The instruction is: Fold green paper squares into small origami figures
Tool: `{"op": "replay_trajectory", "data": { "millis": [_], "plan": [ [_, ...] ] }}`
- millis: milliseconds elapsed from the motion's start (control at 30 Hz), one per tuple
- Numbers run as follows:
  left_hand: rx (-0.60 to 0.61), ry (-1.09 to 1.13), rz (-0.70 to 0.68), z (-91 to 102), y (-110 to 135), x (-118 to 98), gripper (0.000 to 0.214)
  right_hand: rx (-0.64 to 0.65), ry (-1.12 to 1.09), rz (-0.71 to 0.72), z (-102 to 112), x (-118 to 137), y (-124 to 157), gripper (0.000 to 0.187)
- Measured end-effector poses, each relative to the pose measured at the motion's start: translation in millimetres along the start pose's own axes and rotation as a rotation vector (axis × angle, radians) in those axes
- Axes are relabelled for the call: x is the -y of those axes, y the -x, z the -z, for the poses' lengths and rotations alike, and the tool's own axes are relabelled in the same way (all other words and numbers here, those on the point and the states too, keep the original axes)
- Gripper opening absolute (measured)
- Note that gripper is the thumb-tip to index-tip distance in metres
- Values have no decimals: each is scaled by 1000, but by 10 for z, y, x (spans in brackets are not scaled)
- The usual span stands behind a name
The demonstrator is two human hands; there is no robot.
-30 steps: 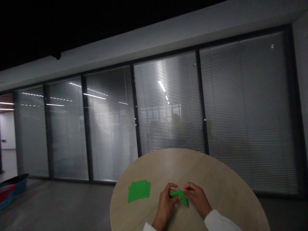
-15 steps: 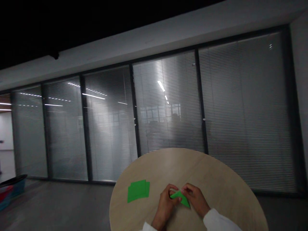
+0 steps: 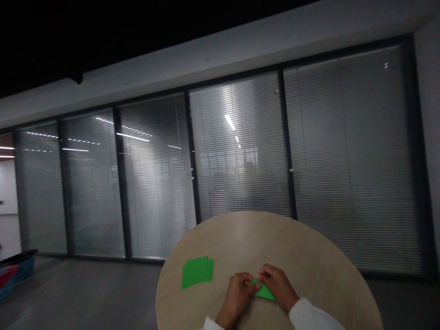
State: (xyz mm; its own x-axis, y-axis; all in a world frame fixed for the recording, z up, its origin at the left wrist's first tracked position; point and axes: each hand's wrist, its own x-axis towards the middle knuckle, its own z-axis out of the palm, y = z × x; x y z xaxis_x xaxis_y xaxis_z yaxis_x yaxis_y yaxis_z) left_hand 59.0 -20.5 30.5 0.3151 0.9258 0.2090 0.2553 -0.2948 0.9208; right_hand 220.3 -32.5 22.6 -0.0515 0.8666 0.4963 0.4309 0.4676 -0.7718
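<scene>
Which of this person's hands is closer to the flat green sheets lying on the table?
Left. The left hand is to the right of the green sheets, not touching them; the right hand is farther right, beyond the left.

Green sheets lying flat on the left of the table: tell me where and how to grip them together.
Probably by the right edge, coming low from the right: the green sheets lie flat on the table, and the left hand, holding a green piece, is on that side. They overlap unevenly there, so pinch past the exposed strip.
</scene>
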Motion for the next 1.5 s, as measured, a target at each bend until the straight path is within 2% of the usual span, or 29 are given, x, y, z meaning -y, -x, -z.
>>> {"op": "replay_trajectory", "data": {
  "millis": [133, 267, 367, 533, 633, 833, 1033, 1267, 1367, 1500],
  "plan": [
    [-83, -100, -106, 35, 16, -61, 27, 17, -86, -56, -21, -26, -10, 27],
    [-156, -92, -114, 72, -7, -81, 30, 79, -157, -74, -38, -98, -27, 28],
    [-176, -51, -126, 64, -29, -48, 31, 61, -129, -68, -34, -140, -28, 28],
    [-80, 36, 1, 9, -31, 28, 36, 55, -54, -74, -14, -167, -27, 31],
    [-32, 73, 41, 9, -30, 47, 40, 84, -93, -90, -16, -160, -34, 33],
    [-105, 251, 27, 62, -56, 28, 51, 95, -173, -129, -2, -89, -18, 29],
    [-54, 411, 76, 62, -16, -34, 58, 102, -127, -110, 20, -87, -19, 33],
    [-75, 450, 105, 75, -41, -27, 61, 31, -128, -148, -1, -229, -45, 36],
    [-98, 465, 87, 70, -42, -21, 61, 15, -124, -147, 10, -198, -43, 36],
    [-36, 411, 90, 41, -22, 10, 63, 35, -223, -83, -5, -101, -43, 35]
  ]
}}
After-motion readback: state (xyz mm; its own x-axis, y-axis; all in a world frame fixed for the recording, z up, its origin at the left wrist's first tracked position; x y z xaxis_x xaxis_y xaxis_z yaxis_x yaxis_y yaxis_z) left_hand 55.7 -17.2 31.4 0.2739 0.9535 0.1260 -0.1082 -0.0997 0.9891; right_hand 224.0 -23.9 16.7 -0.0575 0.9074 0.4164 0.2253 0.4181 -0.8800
